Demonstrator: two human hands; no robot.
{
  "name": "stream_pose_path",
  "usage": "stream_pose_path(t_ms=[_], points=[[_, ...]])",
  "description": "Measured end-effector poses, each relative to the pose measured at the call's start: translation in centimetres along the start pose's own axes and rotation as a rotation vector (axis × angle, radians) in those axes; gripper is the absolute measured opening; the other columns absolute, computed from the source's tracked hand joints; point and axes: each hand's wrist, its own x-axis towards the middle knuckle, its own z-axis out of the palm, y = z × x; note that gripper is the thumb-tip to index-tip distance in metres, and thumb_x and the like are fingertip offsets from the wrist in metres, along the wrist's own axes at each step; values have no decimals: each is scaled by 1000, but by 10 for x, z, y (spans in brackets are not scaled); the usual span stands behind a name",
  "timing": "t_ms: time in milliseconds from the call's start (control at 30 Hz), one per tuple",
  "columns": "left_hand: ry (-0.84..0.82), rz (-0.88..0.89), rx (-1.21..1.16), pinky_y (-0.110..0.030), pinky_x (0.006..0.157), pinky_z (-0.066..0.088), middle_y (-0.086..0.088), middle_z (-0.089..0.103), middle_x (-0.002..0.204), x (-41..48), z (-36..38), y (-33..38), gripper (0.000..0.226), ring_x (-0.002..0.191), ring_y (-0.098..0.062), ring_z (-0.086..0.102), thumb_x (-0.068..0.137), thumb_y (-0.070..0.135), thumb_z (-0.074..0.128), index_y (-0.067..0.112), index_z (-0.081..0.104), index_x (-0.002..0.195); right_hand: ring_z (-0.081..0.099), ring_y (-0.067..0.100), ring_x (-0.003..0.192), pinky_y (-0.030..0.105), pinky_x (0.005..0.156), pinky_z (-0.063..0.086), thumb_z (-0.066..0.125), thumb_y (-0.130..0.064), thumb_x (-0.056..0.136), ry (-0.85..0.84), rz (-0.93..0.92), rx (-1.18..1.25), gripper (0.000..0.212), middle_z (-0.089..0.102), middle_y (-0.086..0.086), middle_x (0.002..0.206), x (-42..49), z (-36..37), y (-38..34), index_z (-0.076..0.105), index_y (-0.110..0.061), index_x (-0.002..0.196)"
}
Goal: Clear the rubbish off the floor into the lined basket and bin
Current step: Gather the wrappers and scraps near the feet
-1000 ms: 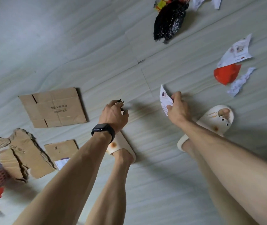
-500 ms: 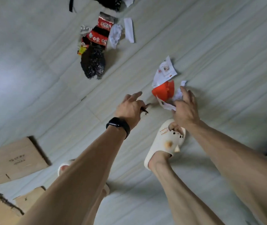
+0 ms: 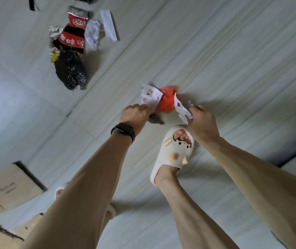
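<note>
My left hand [image 3: 134,116], with a black watch on the wrist, pinches the lower edge of a white printed paper scrap [image 3: 149,96] on the pale floor; a small dark scrap [image 3: 155,120] hangs under its fingers. My right hand [image 3: 202,121] is closed on another white printed paper scrap [image 3: 179,107]. An orange-red crumpled wrapper [image 3: 167,99] lies on the floor between the two papers. No basket or bin is in view.
Further off lie a black glittery bag [image 3: 70,72], red snack wrappers [image 3: 72,34], crumpled white tissue [image 3: 92,33] and a white paper strip [image 3: 108,24]. Flattened cardboard [image 3: 8,187] is at the lower left. My right foot in a cream slipper [image 3: 172,151] stands below my hands.
I have stepped toward the orange wrapper. My left hand reached forward and took hold of the white paper beside it; my right hand kept its paper scrap and came up alongside.
</note>
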Motion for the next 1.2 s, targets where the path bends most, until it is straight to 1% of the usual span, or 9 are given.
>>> stream_pose_path(t_ms=[133, 233, 367, 500, 633, 767, 900, 1033, 1200], points=[[12, -234, -189, -37, 72, 50, -2, 66, 108, -62, -11, -32, 27, 97, -30, 60, 93, 6, 49, 24, 57, 112, 60, 35, 82, 30, 61, 26, 64, -10, 84, -1, 95, 168, 17, 69, 11, 90, -28, -13, -29, 57, -12, 99], [46, -328, -279, -36, 73, 52, -1, 70, 110, -111, -23, -55, 26, 97, -28, 64, 97, 15, 52, 25, 55, 120, 62, 36, 87, 28, 66, 33, 66, -12, 86, -28, 112, 238, 19, 72, 13, 95, -33, -22, -61, 62, -10, 105], [60, -359, -342, -31, 69, 48, 0, 66, 99, -138, -30, -80, 13, 93, -25, 62, 96, 29, 59, 32, 66, 107, 62, 35, 91, 30, 74, 42, 69, -15, 86, 0, 153, 236, 16, 69, 18, 99, -1, -20, -92, 69, -6, 99], [162, -243, -334, -36, 97, 41, 3, 43, 149, -101, -29, -66, 13, 131, -24, 38, 90, 32, 67, 33, 75, 100, 47, 25, 122, 23, 100, 34, 66, -15, 88, 6, 234, 166, 26, 52, 19, 129, 33, -6, -96, 69, 2, 108], [244, -173, -308, -40, 116, 21, -7, 13, 163, -19, -20, -41, 16, 147, -31, 14, 89, 31, 67, 28, 75, 103, 40, 22, 127, 23, 104, 30, 65, -14, 90, 2, 171, 132, 25, 41, 18, 139, 52, 15, -84, 67, -3, 112], [268, -200, -189, -37, 97, 36, -6, 43, 140, 32, -8, -34, 21, 127, -29, 37, 92, 23, 58, 24, 71, 109, 49, 36, 115, 36, 93, 34, 60, -16, 93, 35, 120, 94, 25, 55, 21, 122, 51, 24, -76, 60, -1, 113], [296, -283, -296, -32, 73, 35, -7, 63, 108, 17, 7, -39, 24, 104, -30, 52, 92, 10, 53, 20, 64, 112, 53, 40, 107, 39, 81, 36, 59, -12, 92, 50, 154, 152, 25, 61, 22, 112, 25, 19, -65, 53, -4, 115], [271, -374, -415, -36, 67, 45, -5, 65, 97, -56, -1, -47, 24, 90, -29, 57, 92, 22, 57, 25, 46, 113, 60, 36, 106, 37, 80, 42, 64, -11, 89, 31, 214, 268, 33, 66, 13, 116, -20, -9, -81, 49, -10, 118], [178, -514, -441, -34, 71, 48, -2, 66, 102, -187, -35, -70, 12, 96, -27, 61, 92, 32, 60, 29, 64, 102, 59, 35, 100, 37, 81, 45, 64, -12, 88, -35, 163, 270, 20, 67, 14, 107, -100, -63, -141, 60, -9, 108]])
